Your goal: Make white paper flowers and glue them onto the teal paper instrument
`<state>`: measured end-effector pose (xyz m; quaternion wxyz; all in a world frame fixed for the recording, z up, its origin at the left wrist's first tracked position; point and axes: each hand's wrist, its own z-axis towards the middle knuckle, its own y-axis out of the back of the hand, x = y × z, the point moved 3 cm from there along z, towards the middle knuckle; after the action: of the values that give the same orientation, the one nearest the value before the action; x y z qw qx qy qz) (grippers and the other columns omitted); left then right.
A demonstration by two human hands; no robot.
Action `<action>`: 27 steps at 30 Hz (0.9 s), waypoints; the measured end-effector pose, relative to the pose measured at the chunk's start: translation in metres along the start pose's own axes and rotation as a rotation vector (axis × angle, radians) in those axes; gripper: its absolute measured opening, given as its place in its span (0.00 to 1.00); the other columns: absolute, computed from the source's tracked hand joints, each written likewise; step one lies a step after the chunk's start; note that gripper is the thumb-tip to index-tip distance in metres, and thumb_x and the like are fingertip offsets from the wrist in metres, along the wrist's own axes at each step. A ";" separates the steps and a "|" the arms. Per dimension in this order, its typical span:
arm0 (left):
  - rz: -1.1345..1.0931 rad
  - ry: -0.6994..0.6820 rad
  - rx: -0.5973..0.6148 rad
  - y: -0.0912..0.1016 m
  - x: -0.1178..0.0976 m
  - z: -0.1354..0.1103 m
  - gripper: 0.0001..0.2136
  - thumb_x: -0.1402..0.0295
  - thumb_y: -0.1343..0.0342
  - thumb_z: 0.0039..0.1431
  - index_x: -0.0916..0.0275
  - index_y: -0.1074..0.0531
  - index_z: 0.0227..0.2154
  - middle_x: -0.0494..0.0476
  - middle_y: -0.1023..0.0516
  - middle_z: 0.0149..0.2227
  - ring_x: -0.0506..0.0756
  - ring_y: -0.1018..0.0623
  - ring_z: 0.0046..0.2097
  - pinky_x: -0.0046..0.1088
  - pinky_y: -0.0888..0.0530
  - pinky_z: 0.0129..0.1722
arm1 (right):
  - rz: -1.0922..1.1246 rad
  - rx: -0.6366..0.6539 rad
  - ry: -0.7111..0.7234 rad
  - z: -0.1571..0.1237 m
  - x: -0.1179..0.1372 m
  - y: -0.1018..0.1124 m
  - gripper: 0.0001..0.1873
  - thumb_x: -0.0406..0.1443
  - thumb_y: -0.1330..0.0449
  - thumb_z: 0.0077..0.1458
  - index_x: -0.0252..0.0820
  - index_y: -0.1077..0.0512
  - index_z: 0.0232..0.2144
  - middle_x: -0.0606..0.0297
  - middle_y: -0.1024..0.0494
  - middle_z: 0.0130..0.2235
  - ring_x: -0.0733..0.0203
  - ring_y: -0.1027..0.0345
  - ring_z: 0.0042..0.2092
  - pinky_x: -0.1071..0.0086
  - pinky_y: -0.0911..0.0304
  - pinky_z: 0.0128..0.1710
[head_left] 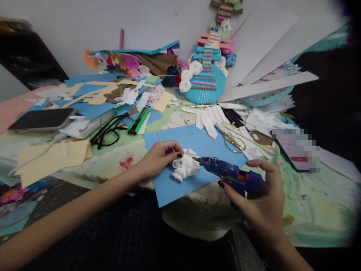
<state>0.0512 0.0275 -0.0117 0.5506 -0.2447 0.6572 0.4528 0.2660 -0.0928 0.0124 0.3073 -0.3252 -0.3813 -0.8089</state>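
Note:
Between thumb and fingers, my left hand (pixel 163 156) pinches a white paper flower (pixel 185 165) over a blue sheet (pixel 175 192). My right hand (pixel 262 195) is wrapped round a blue glue gun (pixel 231 174). Its nozzle points left and meets the flower's right side; whether it touches the paper I cannot tell. Behind the flower lie white paper strips (pixel 211 117) with cut, petal-like ends. Gold-handled scissors (pixel 233 143) rest near the blue sheet's right edge.
Black glasses (pixel 108 131), a green cutter (pixel 138 120) and a dark phone (pixel 42 119) lie to the left. Another phone (pixel 296 150) is at right. A turquoise paper guitar (pixel 205 84) with white flowers leans on the wall. Paper scraps (pixel 104 94) pile up behind.

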 end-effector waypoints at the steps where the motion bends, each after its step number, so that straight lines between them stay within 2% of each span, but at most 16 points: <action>1: -0.002 -0.001 -0.001 0.000 0.000 0.000 0.05 0.71 0.47 0.54 0.66 0.28 0.30 0.50 0.30 0.26 0.47 0.34 0.25 0.23 0.38 0.24 | -0.040 0.005 0.015 0.000 0.001 0.000 0.24 0.35 0.31 0.42 0.45 0.36 0.40 0.68 0.32 0.37 0.69 0.34 0.25 0.76 0.36 0.21; 4: 0.000 -0.004 -0.003 0.000 0.000 0.001 0.05 0.70 0.47 0.54 0.66 0.28 0.29 0.50 0.30 0.26 0.48 0.33 0.26 0.23 0.38 0.25 | -0.169 0.013 0.095 0.001 0.005 0.002 0.17 0.36 0.32 0.43 0.44 0.33 0.35 0.71 0.30 0.29 0.70 0.36 0.23 0.77 0.37 0.22; 7: -0.001 -0.010 -0.007 0.000 0.000 0.001 0.05 0.69 0.46 0.54 0.66 0.28 0.30 0.51 0.29 0.26 0.48 0.33 0.27 0.23 0.38 0.25 | -0.200 0.020 0.091 0.001 0.004 0.003 0.16 0.36 0.33 0.43 0.45 0.35 0.33 0.73 0.31 0.25 0.70 0.38 0.22 0.77 0.39 0.21; 9: 0.003 -0.010 -0.010 0.000 0.001 0.001 0.06 0.68 0.46 0.54 0.66 0.28 0.30 0.51 0.30 0.26 0.48 0.33 0.27 0.23 0.38 0.25 | -0.122 0.052 -0.004 0.001 0.001 0.002 0.17 0.35 0.33 0.42 0.46 0.38 0.32 0.74 0.32 0.23 0.69 0.39 0.20 0.76 0.41 0.18; 13: 0.020 -0.012 -0.009 0.000 0.001 0.001 0.06 0.68 0.46 0.54 0.65 0.28 0.30 0.51 0.29 0.27 0.48 0.33 0.27 0.24 0.38 0.26 | 0.274 0.227 -0.298 0.000 -0.004 -0.006 0.22 0.37 0.36 0.48 0.49 0.49 0.35 0.73 0.29 0.25 0.64 0.32 0.20 0.73 0.37 0.18; 15: 0.026 -0.017 -0.009 0.001 0.000 0.000 0.06 0.68 0.47 0.54 0.65 0.28 0.30 0.52 0.29 0.27 0.49 0.32 0.28 0.24 0.37 0.26 | 0.350 0.276 -0.350 0.001 -0.003 -0.007 0.23 0.39 0.37 0.51 0.49 0.51 0.36 0.74 0.30 0.26 0.65 0.34 0.18 0.73 0.39 0.16; 18: 0.030 -0.009 -0.003 0.001 -0.001 -0.001 0.06 0.67 0.47 0.55 0.65 0.28 0.30 0.52 0.29 0.27 0.49 0.32 0.29 0.24 0.37 0.26 | 0.240 0.272 -0.268 0.007 0.002 0.000 0.22 0.38 0.37 0.51 0.49 0.49 0.35 0.75 0.35 0.27 0.70 0.41 0.18 0.76 0.45 0.15; 20: 0.026 -0.002 0.000 0.001 -0.001 -0.001 0.07 0.66 0.47 0.55 0.65 0.28 0.30 0.52 0.30 0.27 0.49 0.33 0.28 0.24 0.38 0.25 | 0.189 0.322 -0.195 0.011 0.006 0.005 0.20 0.38 0.37 0.50 0.48 0.47 0.36 0.71 0.34 0.30 0.68 0.38 0.23 0.74 0.42 0.20; 23: 0.027 -0.003 -0.002 0.001 -0.001 -0.001 0.07 0.66 0.47 0.55 0.64 0.28 0.30 0.52 0.30 0.27 0.49 0.33 0.28 0.24 0.37 0.26 | 0.248 0.431 -0.210 0.016 0.007 0.009 0.20 0.47 0.39 0.50 0.47 0.44 0.36 0.65 0.32 0.34 0.64 0.38 0.28 0.70 0.40 0.25; 25: 0.033 -0.003 -0.002 0.000 -0.002 -0.001 0.07 0.66 0.47 0.55 0.64 0.28 0.30 0.52 0.29 0.27 0.49 0.33 0.28 0.24 0.37 0.26 | 0.344 0.476 -0.276 0.020 0.007 0.010 0.24 0.54 0.41 0.47 0.47 0.44 0.35 0.64 0.31 0.33 0.63 0.39 0.26 0.69 0.42 0.24; 27: 0.032 0.000 0.001 0.000 -0.002 -0.001 0.07 0.67 0.47 0.55 0.65 0.28 0.30 0.51 0.30 0.26 0.49 0.33 0.28 0.23 0.38 0.26 | 0.454 0.525 -0.367 0.025 0.008 0.009 0.25 0.57 0.42 0.45 0.47 0.44 0.32 0.66 0.31 0.30 0.64 0.41 0.24 0.69 0.46 0.22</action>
<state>0.0515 0.0265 -0.0099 0.5436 -0.2340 0.6611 0.4612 0.2750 -0.0795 0.0346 0.4779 -0.4509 -0.5423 -0.5236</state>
